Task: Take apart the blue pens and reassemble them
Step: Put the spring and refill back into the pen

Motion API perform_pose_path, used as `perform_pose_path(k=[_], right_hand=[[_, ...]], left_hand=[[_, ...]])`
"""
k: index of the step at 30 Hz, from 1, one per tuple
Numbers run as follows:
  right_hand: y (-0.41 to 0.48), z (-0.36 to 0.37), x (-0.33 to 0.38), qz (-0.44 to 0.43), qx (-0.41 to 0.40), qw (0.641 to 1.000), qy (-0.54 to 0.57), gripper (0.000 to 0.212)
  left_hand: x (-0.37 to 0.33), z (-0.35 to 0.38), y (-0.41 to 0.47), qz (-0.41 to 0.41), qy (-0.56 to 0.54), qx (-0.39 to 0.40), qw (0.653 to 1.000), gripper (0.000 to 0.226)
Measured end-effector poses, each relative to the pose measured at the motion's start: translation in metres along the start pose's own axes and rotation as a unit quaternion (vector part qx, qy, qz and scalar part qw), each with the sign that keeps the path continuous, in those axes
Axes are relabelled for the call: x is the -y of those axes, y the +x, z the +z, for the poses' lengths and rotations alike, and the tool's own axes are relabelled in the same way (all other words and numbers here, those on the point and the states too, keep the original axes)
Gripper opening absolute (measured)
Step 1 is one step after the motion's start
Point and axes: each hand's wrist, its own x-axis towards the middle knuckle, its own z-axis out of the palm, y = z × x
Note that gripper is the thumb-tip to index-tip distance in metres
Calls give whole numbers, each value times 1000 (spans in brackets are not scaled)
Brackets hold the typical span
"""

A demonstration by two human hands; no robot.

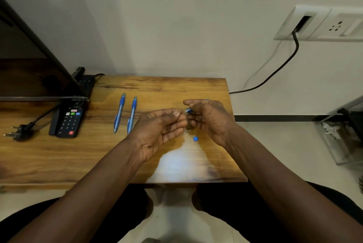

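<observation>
Dismantling step, third pen. Far right of the remote [68,120], the right hand [208,118] grips a blue pen part [188,111]. The left hand [159,126] is alongside; can't tell whether it pinches anything. A loose blue piece [195,139] lies there too. Two whole pens [119,113] lie just right of the remote. Next, likely a steady pull apart.

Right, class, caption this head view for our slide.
Right hand holds a blue pen part, left hand beside it; two blue pens lie nearby.
</observation>
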Motion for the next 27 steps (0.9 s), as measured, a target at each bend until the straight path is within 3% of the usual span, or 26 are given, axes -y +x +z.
perform_pose_path(k=[7,14,27], right_hand=[[-1,0,-2,-20,24,998,55,33],[-5,0,1,-38,54,996,53,34],[-8,4,0,-106,43,993,-7,36]], left_hand=[[-2,-1,-3,5,-13,4,1000,42],[-3,-1,-4,4,-15,-6,1000,16],[-7,-1,-6,-1,-12,-16,1000,16]])
